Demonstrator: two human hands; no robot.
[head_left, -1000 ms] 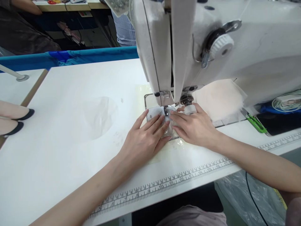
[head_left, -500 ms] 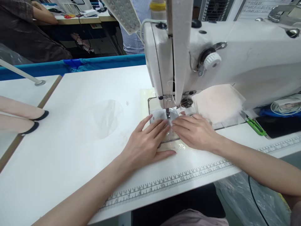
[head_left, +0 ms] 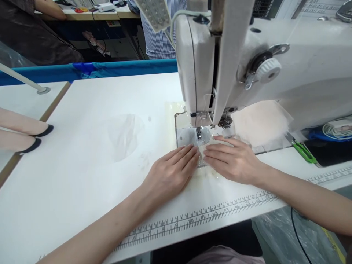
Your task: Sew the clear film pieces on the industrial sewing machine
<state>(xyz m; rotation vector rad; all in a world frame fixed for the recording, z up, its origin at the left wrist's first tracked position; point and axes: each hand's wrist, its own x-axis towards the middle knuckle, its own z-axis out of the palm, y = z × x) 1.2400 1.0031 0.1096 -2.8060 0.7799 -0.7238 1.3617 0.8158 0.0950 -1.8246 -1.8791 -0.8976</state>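
My left hand (head_left: 172, 169) lies flat on the white sewing table (head_left: 90, 154), fingers stretched toward the needle plate (head_left: 187, 136). Opposite it my right hand (head_left: 233, 159) also lies flat, its fingertips almost meeting the left ones. Between and under the fingertips sits a small clear plastic piece (head_left: 202, 157), hard to make out. The needle and presser foot (head_left: 198, 132) of the white sewing machine (head_left: 247, 62) stand just beyond the fingertips.
A pale pink fabric stack (head_left: 261, 123) rests under the machine arm. Green thread snips (head_left: 302, 150) lie at the right. A ruler strip (head_left: 209, 214) runs along the table's near edge. Two dark-tipped pale forms (head_left: 24, 135) lie at the left. Other people stand behind the blue rail (head_left: 115, 68).
Both hands have slid back toward me, away from the needle, baring the round plate under the presser foot. The fingers stay flat.
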